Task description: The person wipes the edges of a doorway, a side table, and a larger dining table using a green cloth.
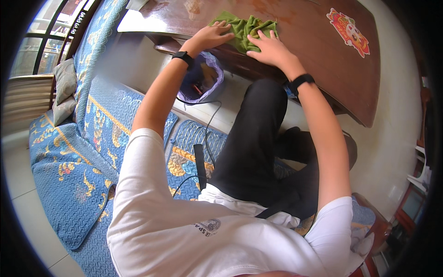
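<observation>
A crumpled green cloth (238,29) lies on the brown wooden tabletop (311,45), close to its near edge. Flat on the cloth's left side rests my left hand (211,35), its fingers apart. My right hand (271,48) presses on the right part of the same cloth with spread fingers. Folds bunch up between the two hands, and a yellowish-brown patch shows near my right fingertips. Neither hand is closed around the fabric. Each wrist wears a black band.
Reddish-brown wet smears (266,7) mark the tabletop beyond the cloth. A colourful cartoon sticker (349,32) is at the right. Below the table's edge stands a bin with a purple liner (214,74). A black cable (207,128) crosses the blue quilted sofa cover (114,121).
</observation>
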Tool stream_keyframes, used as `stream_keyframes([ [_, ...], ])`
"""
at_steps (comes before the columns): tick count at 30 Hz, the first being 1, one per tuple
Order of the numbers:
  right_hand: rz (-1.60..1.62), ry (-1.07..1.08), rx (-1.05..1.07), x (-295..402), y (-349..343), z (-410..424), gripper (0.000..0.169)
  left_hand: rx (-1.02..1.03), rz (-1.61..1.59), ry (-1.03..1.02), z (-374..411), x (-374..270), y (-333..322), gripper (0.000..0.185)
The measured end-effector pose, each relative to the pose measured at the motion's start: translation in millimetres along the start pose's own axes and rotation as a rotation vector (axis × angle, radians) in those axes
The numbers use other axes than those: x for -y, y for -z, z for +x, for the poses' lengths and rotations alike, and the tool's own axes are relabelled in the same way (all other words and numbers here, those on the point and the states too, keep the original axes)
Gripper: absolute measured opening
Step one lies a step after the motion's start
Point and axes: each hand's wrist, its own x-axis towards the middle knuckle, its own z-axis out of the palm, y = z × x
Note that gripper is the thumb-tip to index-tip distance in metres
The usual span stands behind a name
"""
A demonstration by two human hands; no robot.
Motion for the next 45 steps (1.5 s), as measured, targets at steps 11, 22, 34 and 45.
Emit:
stream_keyframes([
  [11, 0.136, -0.22, 0.038, -38.2, 14.2, 74.4, 0.066, 0.298, -0.11, 0.577, 68.7, 23.3, -45.6, 0.072],
  [22, 0.132, 0.038, 0.058, -103.6, 46.0, 126.1, 0.063, 0.698, 0.44, 0.163, 111.5, 91.6, -63.3, 0.052],
  [34, 0.31, -0.047, 0.191, -48.3, 48.5, 47.1, 0.055, 0.677, -0.148, 0.375, 5.5, 67.5, -9.4, 0.079],
  [45, 0.392, -0.293, 0.043, 13.3, 19.2, 60.9, 0.041, 0.684, 0.105, 0.239, -6.0, 109.1, -79.5, 0.09],
])
